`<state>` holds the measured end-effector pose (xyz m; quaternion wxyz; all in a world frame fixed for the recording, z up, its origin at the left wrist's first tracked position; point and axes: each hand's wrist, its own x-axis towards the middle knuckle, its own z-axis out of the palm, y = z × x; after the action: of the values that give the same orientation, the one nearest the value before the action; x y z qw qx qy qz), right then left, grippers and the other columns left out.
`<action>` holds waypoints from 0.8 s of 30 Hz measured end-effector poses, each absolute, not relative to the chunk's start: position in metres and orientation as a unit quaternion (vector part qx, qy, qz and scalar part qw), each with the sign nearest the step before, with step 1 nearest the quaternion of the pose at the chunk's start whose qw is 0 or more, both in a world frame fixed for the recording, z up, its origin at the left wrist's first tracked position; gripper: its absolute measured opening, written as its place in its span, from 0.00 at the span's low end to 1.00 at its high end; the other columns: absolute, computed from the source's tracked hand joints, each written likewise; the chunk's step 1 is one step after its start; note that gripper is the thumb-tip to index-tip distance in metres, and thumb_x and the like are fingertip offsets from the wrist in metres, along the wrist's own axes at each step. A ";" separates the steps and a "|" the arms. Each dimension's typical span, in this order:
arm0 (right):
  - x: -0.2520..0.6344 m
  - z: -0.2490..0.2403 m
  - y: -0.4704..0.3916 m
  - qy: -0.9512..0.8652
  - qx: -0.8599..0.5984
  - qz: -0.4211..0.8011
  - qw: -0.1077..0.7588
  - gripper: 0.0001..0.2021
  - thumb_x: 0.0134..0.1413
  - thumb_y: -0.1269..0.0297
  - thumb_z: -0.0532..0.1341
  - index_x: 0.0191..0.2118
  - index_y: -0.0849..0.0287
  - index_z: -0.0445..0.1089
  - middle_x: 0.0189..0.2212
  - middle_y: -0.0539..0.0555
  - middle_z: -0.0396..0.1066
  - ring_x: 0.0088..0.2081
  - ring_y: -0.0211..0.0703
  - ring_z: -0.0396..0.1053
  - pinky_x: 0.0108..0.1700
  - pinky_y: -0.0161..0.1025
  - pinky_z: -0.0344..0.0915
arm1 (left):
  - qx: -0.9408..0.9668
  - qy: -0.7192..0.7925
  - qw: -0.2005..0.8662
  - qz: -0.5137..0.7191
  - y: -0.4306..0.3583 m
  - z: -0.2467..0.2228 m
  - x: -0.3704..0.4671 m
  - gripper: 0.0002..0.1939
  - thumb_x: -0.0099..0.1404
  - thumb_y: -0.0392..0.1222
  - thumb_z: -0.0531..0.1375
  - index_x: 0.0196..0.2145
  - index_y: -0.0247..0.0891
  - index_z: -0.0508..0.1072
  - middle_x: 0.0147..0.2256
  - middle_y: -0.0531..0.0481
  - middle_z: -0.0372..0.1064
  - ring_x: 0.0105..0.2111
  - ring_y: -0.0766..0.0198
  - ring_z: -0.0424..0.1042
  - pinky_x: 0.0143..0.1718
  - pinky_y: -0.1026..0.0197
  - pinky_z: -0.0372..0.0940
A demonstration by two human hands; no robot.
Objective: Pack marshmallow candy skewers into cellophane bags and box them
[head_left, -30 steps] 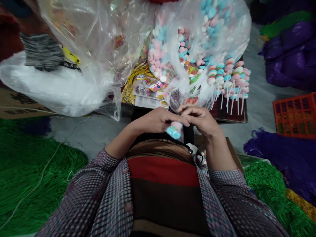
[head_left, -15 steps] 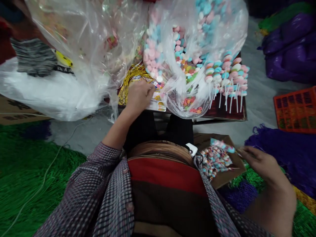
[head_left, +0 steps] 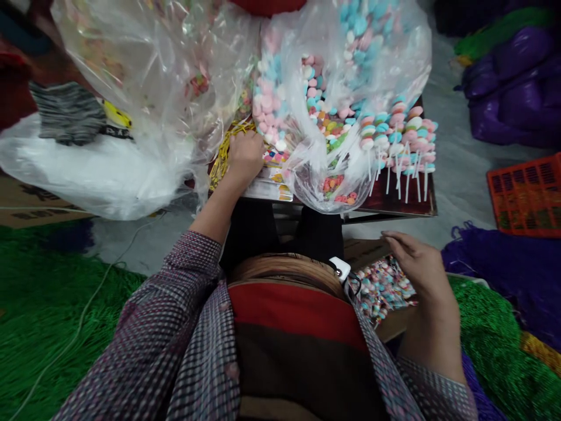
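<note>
My left hand [head_left: 246, 153] rests with curled fingers on the pile of gold twist ties [head_left: 221, 156], beside clear printed wrappers [head_left: 274, 188] at the table's near edge. What its fingers hold, if anything, is hidden. My right hand [head_left: 416, 257] hangs over the cardboard box of wrapped candies [head_left: 381, 286], thumb and fingers apart, nothing visible between them. Marshmallow skewers on white sticks [head_left: 397, 137] lie at the table's right end. Between them and the wrappers sits an open plastic bag with gummy rings [head_left: 339, 187].
Big clear bags of candy [head_left: 162, 70] cover the table's back. A striped grey glove [head_left: 68, 111] lies on white plastic at the left. At the right are an orange crate [head_left: 526, 196] and purple bundles [head_left: 512, 88]. Green tinsel [head_left: 56, 304] covers the left floor.
My right hand has moved left and up over the box; the wrapped candy by its fingertips is no longer there. My left hand has shifted slightly onto the gold ties.
</note>
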<state>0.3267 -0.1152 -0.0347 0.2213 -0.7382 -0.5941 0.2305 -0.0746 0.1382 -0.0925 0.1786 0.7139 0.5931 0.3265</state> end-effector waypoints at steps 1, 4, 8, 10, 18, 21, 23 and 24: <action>0.317 -0.033 -0.109 -0.597 -0.728 0.235 0.241 0.13 0.56 0.50 0.61 0.37 0.51 0.79 0.41 0.58 0.83 0.45 0.59 0.81 0.56 0.59 0.75 | 0.704 0.593 0.188 0.343 0.139 -0.092 -0.075 0.10 0.59 0.42 0.63 0.24 0.44 0.66 0.34 0.41 0.71 0.46 0.45 0.67 0.54 0.43 0.57; 0.280 -0.025 -0.090 -0.617 -0.676 0.269 0.301 0.10 0.59 0.51 0.63 0.38 0.47 0.80 0.39 0.55 0.84 0.43 0.58 0.81 0.54 0.60 0.75 | 0.658 0.574 0.250 0.418 0.139 -0.086 -0.077 0.11 0.58 0.41 0.64 0.22 0.45 0.65 0.28 0.47 0.67 0.36 0.54 0.67 0.46 0.51 0.60; 0.216 -0.018 -0.053 -0.608 -0.580 0.387 0.380 0.09 0.60 0.51 0.66 0.39 0.47 0.81 0.34 0.53 0.83 0.38 0.51 0.81 0.49 0.53 0.79 | 0.598 0.550 0.316 0.490 0.122 -0.070 -0.071 0.08 0.60 0.41 0.64 0.26 0.43 0.69 0.26 0.53 0.65 0.30 0.62 0.63 0.38 0.58 0.59; 0.181 -0.020 -0.025 -0.561 -0.550 0.452 0.422 0.15 0.56 0.48 0.69 0.41 0.54 0.80 0.34 0.54 0.83 0.31 0.45 0.80 0.36 0.44 0.80 | 0.575 0.545 0.341 0.506 0.112 -0.063 -0.064 0.07 0.62 0.41 0.63 0.27 0.42 0.69 0.26 0.54 0.65 0.29 0.64 0.63 0.36 0.60 0.59; 0.087 -0.035 0.075 -0.538 -0.606 0.457 0.367 0.12 0.59 0.56 0.65 0.30 0.57 0.70 0.15 0.44 0.68 0.18 0.38 0.69 0.22 0.34 0.64 | 0.600 0.558 0.316 0.478 0.103 -0.068 -0.052 0.06 0.64 0.38 0.62 0.30 0.40 0.69 0.30 0.53 0.71 0.33 0.65 0.68 0.40 0.61 0.63; 0.087 -0.039 0.077 -0.516 -0.630 0.437 0.381 0.15 0.62 0.62 0.62 0.24 0.55 0.61 0.14 0.43 0.64 0.15 0.34 0.63 0.21 0.32 0.59 | 0.606 0.584 0.288 0.457 0.109 -0.068 -0.060 0.07 0.65 0.37 0.62 0.29 0.41 0.68 0.31 0.51 0.72 0.35 0.62 0.71 0.44 0.58 0.64; 0.096 -0.042 0.072 -0.498 -0.622 0.457 0.396 0.16 0.61 0.61 0.63 0.24 0.54 0.60 0.14 0.43 0.64 0.15 0.33 0.61 0.19 0.32 0.56 | 0.611 0.617 0.251 0.428 0.115 -0.067 -0.070 0.09 0.65 0.35 0.62 0.28 0.41 0.67 0.33 0.49 0.72 0.39 0.59 0.72 0.48 0.56 0.64; 0.101 -0.042 0.069 -0.491 -0.616 0.469 0.399 0.17 0.61 0.59 0.64 0.24 0.54 0.60 0.14 0.43 0.64 0.15 0.33 0.61 0.18 0.31 0.55 | 0.618 0.634 0.227 0.405 0.119 -0.066 -0.076 0.10 0.65 0.33 0.61 0.28 0.41 0.66 0.35 0.47 0.72 0.41 0.57 0.72 0.51 0.54 0.63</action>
<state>0.1015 0.0692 -0.0422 0.3994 -0.6162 -0.4910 0.4687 -0.0757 0.1194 -0.0659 0.2273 0.6179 0.6343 0.4052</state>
